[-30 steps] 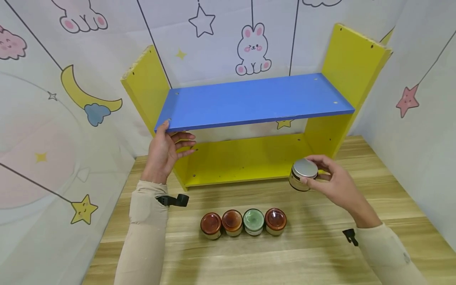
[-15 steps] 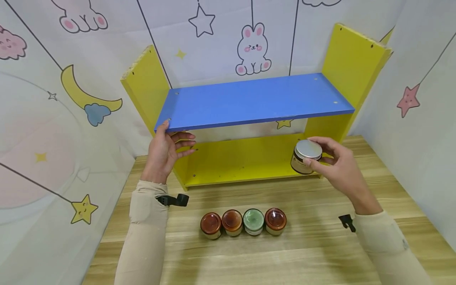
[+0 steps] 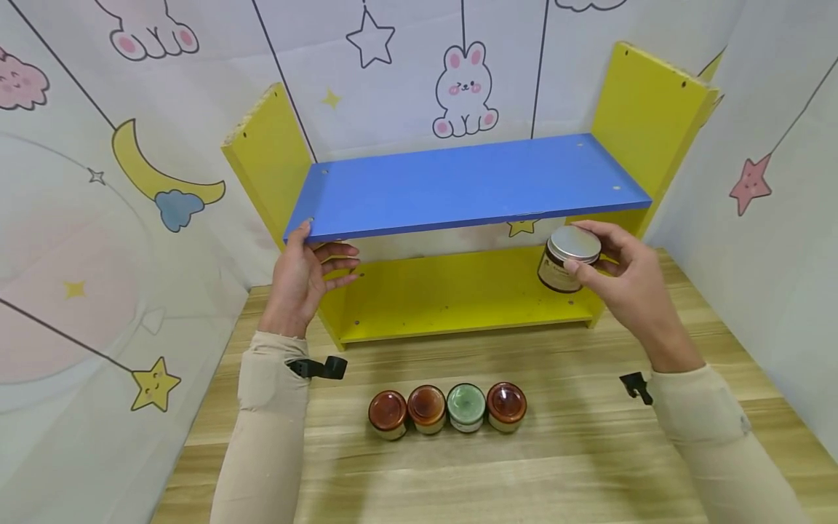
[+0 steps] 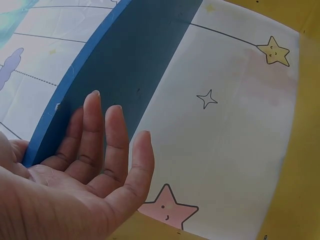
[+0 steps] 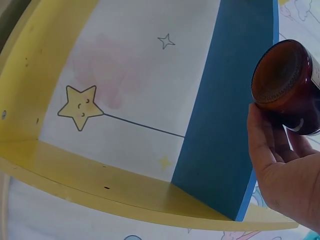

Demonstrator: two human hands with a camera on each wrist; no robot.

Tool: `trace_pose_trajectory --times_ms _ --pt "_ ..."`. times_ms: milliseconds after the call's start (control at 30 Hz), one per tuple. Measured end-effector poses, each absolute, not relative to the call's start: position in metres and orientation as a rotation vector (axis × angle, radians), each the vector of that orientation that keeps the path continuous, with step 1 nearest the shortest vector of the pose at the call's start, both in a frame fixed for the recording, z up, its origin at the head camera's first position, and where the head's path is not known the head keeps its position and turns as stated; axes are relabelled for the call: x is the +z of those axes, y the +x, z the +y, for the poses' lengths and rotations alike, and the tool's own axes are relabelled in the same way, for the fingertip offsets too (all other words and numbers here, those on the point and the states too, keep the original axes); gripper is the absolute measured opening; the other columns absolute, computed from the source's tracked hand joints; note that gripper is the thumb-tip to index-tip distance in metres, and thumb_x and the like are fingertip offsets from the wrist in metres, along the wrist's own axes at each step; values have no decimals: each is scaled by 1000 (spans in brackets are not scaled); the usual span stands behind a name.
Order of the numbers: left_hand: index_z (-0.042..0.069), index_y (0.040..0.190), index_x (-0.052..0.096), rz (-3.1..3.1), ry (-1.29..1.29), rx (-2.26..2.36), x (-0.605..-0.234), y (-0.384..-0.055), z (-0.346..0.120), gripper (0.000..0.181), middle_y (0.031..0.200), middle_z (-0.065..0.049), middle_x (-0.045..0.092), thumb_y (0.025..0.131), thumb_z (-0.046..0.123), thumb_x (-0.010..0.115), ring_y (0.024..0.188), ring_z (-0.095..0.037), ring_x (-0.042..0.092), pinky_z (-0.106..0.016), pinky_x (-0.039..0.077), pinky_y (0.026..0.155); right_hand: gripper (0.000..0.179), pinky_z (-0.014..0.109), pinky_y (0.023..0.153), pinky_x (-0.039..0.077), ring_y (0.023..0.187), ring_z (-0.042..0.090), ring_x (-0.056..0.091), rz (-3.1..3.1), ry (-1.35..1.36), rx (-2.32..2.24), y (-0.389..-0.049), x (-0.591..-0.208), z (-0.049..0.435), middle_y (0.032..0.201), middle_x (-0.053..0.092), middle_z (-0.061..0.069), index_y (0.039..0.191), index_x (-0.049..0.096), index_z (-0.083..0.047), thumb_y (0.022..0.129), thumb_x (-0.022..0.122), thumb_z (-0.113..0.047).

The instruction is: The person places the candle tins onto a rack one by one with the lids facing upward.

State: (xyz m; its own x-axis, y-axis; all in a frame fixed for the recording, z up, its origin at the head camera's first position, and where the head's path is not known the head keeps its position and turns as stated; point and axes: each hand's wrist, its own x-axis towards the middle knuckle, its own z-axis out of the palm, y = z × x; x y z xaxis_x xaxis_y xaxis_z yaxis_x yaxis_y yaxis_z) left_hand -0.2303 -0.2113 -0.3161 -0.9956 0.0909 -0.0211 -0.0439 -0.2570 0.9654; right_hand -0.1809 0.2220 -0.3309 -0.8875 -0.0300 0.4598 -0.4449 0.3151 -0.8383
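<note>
My right hand (image 3: 631,280) holds a brown glass jar (image 3: 560,271) with a silver lid and a pale label, thumb on the near side. In the head view the jar overlaps the right end of the yellow lower shelf, just below the front edge of the blue shelf board (image 3: 458,189). From the right wrist, the amber base of the jar (image 5: 280,75) shows, tilted toward the camera. At the left front corner, my left hand (image 3: 301,284) grips the blue board, thumb on top and fingers beneath. Its fingers (image 4: 117,145) spread loosely under the board in the left wrist view.
Several small jars stand in a row on the wooden table (image 3: 419,487): three with reddish-brown tops, such as this jar (image 3: 507,404), and a green one (image 3: 466,405). Yellow side panels (image 3: 655,109) rise above the blue board. A printed cloth hangs behind.
My right hand has raised the jar from in front of the lower shelf up toward the blue board, moving slightly right. The left hand stays at its corner.
</note>
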Motion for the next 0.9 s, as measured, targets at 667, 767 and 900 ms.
trace_pose_trajectory --times_ms 667,767,900 --pt "11 145 39 1854 57 2419 -315 -226 -212 56 99 -6 70 108 53 32 92 -25 68 -41 58 86 46 14 87 51 110 18 60 -2160 444 1589 -191 -291 218 127 62 3 137 62 -9 92 72 -8" --pt "11 145 40 1847 47 2421 -315 -227 -212 56 100 -7 70 108 53 32 93 -26 68 -41 58 86 46 14 88 50 111 19 59 -2155 428 1591 -193 -284 216 129 62 5 137 62 -10 92 73 -11" --pt "12 144 41 1843 47 2421 -314 -227 -211 56 100 -7 70 108 53 32 93 -27 68 -42 58 86 45 15 88 50 111 19 58 -2156 414 1572 -197 -276 215 130 61 5 137 62 -12 93 72 -15"
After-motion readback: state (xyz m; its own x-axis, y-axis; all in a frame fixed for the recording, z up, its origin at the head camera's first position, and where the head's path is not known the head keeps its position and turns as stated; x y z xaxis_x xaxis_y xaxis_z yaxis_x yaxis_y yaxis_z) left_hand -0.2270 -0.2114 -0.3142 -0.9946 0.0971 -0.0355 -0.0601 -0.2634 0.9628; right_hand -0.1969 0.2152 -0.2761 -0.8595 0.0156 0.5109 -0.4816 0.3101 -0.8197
